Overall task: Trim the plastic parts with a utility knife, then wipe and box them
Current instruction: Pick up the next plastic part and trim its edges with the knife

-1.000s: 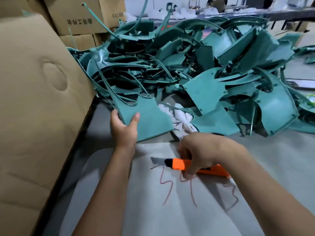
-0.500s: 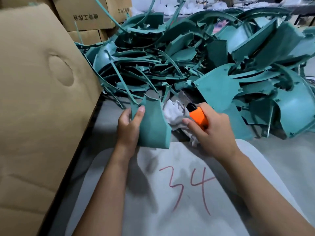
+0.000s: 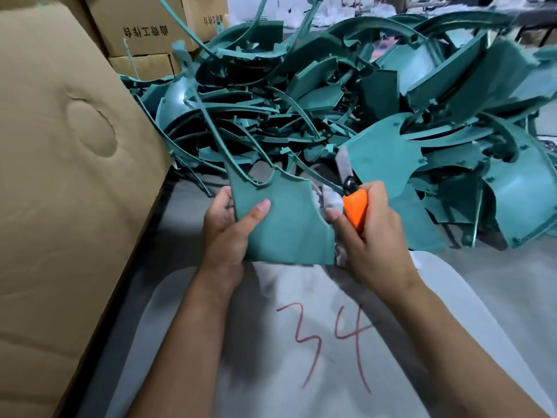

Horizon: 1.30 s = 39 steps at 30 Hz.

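My left hand (image 3: 229, 230) grips a flat teal plastic part (image 3: 289, 224) by its left edge, thumb across its face, and holds it upright over the table. Thin teal runner strips rise from the part's top into the pile. My right hand (image 3: 373, 236) grips an orange utility knife (image 3: 357, 208) just right of the part, with the blade (image 3: 343, 167) out and pointing up and away. A white cloth (image 3: 330, 196) shows between the part and the knife, mostly hidden.
A big heap of teal plastic parts (image 3: 376, 116) fills the table behind my hands. A tall brown cardboard sheet (image 3: 69, 191) stands at the left, with stacked cartons (image 3: 144, 34) behind it. A pale mat (image 3: 301, 342) marked 34 in red lies under my forearms.
My left hand has lifted the teal part from lying flat to upright. My right hand has brought the knife up off the mat to the part's right edge, blade now pointing up.
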{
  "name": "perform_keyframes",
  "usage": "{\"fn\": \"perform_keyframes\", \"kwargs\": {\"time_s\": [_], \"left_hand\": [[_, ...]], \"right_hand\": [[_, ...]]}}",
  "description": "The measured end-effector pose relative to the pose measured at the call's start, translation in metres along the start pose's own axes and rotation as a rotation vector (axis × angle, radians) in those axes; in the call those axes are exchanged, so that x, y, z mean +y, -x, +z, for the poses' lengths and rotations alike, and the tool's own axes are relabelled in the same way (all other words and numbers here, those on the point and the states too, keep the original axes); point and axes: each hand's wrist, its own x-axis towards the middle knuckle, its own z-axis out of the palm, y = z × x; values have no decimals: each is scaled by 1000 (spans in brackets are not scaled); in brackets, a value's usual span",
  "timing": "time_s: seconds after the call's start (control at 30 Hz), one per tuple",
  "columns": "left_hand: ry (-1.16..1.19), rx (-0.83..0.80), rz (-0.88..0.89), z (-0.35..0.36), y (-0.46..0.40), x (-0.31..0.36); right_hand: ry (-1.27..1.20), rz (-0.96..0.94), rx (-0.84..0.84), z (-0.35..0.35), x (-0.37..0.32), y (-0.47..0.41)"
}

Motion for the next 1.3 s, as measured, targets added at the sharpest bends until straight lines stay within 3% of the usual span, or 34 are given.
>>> {"fn": "perform_keyframes", "kwargs": {"time_s": [0.07, 0.17, 0.23, 0.33, 0.43, 0.57, 0.63, 0.67, 0.7, 0.83, 1.0, 1.13, 1.3], "left_hand": [[87, 60, 72, -6, -1, 4], [164, 60, 124, -12, -4, 4], [186, 17, 153, -13, -4, 5], [73, -216, 238, -13, -3, 9], [-183, -423, 195, -4, 5, 15], [-331, -287, 112, 14, 13, 17], [-98, -92, -62, 15, 11, 15], [51, -69, -157, 12, 10, 14], [127, -97, -245, 10, 11, 17], [-79, -479, -375, 15, 21, 13], [-9, -366, -336, 16, 17, 17], [220, -406, -451, 1, 12, 25], [371, -445, -469, -9, 11, 20]], "right_hand": [[-80, 112, 32, -5, 3, -5], [-758, 506, -113, -11, 2, -10], [-1077, 654, -272, -12, -3, -10], [-1223, 753, -375, -8, -12, -9], [-1270, 798, -356, -2, -15, -6], [-1155, 846, -139, 1, -9, -7], [-1102, 810, -56, -1, -9, -8], [-1082, 777, -16, -3, -10, -9], [-1067, 741, 26, -4, -11, -9], [-1029, 601, 114, -7, -10, -9], [-558, 386, 37, -18, 4, -11], [-66, -20, -26, -20, 18, -9], [23, -213, -58, -14, 19, -8]]}}
